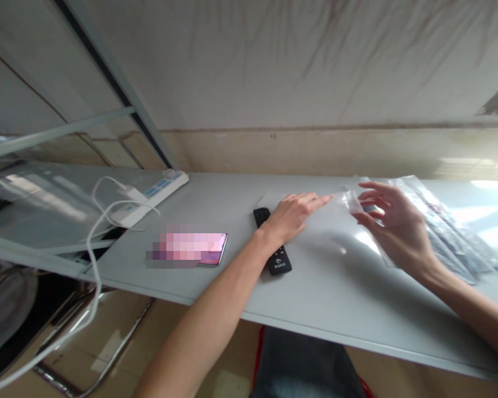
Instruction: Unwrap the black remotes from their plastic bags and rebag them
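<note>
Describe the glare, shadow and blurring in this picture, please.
Head view: glare whitens the pale grey, smooth table at right; head view: soft shadow beside the bare right forearm; head view: clear, crinkled plastic looks blurry; head view: pixel blocks cover much of the pink-screened, rectangular phone.

A black oblong remote control (279, 262) is partly covered by the left hand (292, 215). A pink-screened phone (216, 252) is pixelated, a white cable (93, 265) cut off leftward. Whether blurred clear plastic film (345, 200) is held by the right hand (394, 218) cannot be determined.
</note>
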`<state>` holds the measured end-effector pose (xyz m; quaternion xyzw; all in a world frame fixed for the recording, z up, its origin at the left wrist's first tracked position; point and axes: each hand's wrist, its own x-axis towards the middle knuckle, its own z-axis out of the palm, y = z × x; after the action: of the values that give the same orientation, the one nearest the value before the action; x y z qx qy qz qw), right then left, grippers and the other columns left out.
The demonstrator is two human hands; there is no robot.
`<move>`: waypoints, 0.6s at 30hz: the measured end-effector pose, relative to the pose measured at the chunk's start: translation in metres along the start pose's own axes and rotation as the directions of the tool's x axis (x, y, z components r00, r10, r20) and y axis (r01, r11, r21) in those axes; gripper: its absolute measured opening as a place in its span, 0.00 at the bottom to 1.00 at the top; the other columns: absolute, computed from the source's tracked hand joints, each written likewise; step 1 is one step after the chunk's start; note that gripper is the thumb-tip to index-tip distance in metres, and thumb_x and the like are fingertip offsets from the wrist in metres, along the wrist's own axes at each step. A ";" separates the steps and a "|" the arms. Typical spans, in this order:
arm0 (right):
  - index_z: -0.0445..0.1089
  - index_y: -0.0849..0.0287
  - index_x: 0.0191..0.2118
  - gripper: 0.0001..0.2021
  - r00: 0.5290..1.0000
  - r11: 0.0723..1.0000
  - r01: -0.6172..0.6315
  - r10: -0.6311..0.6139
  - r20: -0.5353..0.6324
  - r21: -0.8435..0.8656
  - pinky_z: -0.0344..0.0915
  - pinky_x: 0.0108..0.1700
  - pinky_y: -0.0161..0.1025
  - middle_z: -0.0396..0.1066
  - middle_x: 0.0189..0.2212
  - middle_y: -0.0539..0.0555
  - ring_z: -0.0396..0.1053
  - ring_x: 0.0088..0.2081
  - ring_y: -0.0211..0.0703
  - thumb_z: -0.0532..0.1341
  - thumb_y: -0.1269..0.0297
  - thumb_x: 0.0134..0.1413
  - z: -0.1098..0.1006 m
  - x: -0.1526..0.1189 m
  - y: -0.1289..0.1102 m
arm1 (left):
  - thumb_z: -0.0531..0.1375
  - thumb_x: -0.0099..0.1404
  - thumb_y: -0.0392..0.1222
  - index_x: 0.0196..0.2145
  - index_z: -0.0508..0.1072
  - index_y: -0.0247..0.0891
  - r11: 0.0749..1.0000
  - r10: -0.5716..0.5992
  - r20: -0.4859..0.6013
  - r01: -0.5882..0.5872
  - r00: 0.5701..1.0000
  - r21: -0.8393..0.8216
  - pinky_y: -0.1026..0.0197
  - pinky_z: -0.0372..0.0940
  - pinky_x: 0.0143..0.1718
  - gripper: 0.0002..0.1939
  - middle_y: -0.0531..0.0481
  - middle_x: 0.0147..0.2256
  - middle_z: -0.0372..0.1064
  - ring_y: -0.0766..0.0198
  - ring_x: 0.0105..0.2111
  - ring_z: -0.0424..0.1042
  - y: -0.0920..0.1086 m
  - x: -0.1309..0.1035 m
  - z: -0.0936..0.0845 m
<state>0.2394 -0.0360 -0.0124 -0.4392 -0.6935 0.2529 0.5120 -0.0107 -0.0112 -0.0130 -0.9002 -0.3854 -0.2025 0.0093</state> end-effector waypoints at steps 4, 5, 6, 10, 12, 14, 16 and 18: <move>0.82 0.46 0.41 0.08 0.997 0.994 0.072 -0.072 0.003 -0.085 0.73 0.46 0.52 0.75 0.45 0.56 0.75 0.45 0.53 0.70 0.50 0.65 -0.002 0.000 -0.007 | 0.47 0.59 0.12 0.76 0.55 0.41 0.999 -0.043 -0.021 0.043 0.999 0.016 0.52 0.69 0.61 0.51 0.43 0.61 0.75 0.57 0.60 0.75 -0.002 0.000 -0.001; 0.82 0.47 0.39 0.09 0.995 0.990 0.095 -0.095 0.005 -0.102 0.72 0.45 0.52 0.75 0.44 0.56 0.75 0.44 0.53 0.70 0.50 0.65 -0.002 0.000 -0.008 | 0.46 0.60 0.13 0.76 0.54 0.41 0.998 -0.054 -0.031 0.055 0.998 0.020 0.51 0.67 0.63 0.50 0.43 0.62 0.74 0.57 0.61 0.74 -0.003 0.000 -0.001; 0.82 0.47 0.38 0.09 0.993 0.986 0.116 -0.116 0.006 -0.118 0.72 0.44 0.51 0.76 0.43 0.56 0.75 0.44 0.53 0.70 0.50 0.66 -0.002 0.000 -0.009 | 0.46 0.60 0.13 0.77 0.54 0.42 0.998 -0.064 -0.038 0.065 0.997 0.023 0.50 0.66 0.65 0.50 0.43 0.62 0.73 0.57 0.62 0.72 -0.004 0.000 -0.001; 0.83 0.51 0.38 0.10 0.989 0.978 0.142 -0.136 0.049 -0.150 0.72 0.40 0.45 0.79 0.41 0.55 0.77 0.42 0.48 0.69 0.52 0.67 -0.002 0.000 -0.003 | 0.45 0.60 0.14 0.77 0.53 0.44 0.995 -0.092 -0.023 0.093 0.995 0.036 0.48 0.61 0.69 0.51 0.44 0.64 0.70 0.59 0.66 0.68 -0.005 0.000 0.000; 0.84 0.51 0.41 0.09 0.985 0.980 0.136 -0.118 0.123 -0.145 0.72 0.40 0.43 0.80 0.42 0.54 0.77 0.41 0.46 0.69 0.53 0.68 -0.002 -0.001 0.001 | 0.45 0.60 0.14 0.77 0.52 0.44 0.994 -0.100 -0.007 0.100 0.995 0.041 0.47 0.60 0.70 0.51 0.44 0.65 0.69 0.59 0.66 0.66 -0.005 0.000 0.001; 0.84 0.49 0.47 0.09 0.974 0.980 0.136 -0.106 0.199 -0.144 0.74 0.41 0.42 0.81 0.45 0.54 0.78 0.39 0.44 0.69 0.54 0.68 -0.002 -0.003 0.004 | 0.46 0.60 0.14 0.77 0.53 0.43 0.995 -0.093 0.000 0.093 0.996 0.043 0.47 0.59 0.71 0.50 0.44 0.65 0.69 0.59 0.67 0.66 -0.005 0.000 0.002; 0.83 0.47 0.54 0.13 0.960 0.979 0.145 -0.104 0.259 -0.146 0.75 0.41 0.42 0.81 0.50 0.53 0.79 0.38 0.42 0.70 0.55 0.67 0.000 -0.004 0.004 | 0.46 0.61 0.15 0.76 0.55 0.43 0.995 -0.088 0.001 0.087 0.996 0.042 0.47 0.60 0.70 0.49 0.44 0.65 0.70 0.59 0.66 0.67 -0.006 0.000 0.002; 0.80 0.46 0.59 0.18 0.948 0.974 0.171 -0.122 0.294 -0.149 0.77 0.42 0.44 0.80 0.53 0.54 0.79 0.37 0.42 0.71 0.55 0.66 0.001 -0.005 0.002 | 0.46 0.62 0.15 0.75 0.57 0.42 0.995 -0.098 0.004 0.098 0.995 0.036 0.48 0.61 0.69 0.47 0.43 0.65 0.70 0.59 0.66 0.67 -0.005 0.000 0.002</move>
<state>0.2394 -0.0392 -0.0173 -0.3883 -0.8097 0.2132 0.3850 -0.0140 -0.0074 -0.0157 -0.8804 -0.4327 -0.1934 0.0144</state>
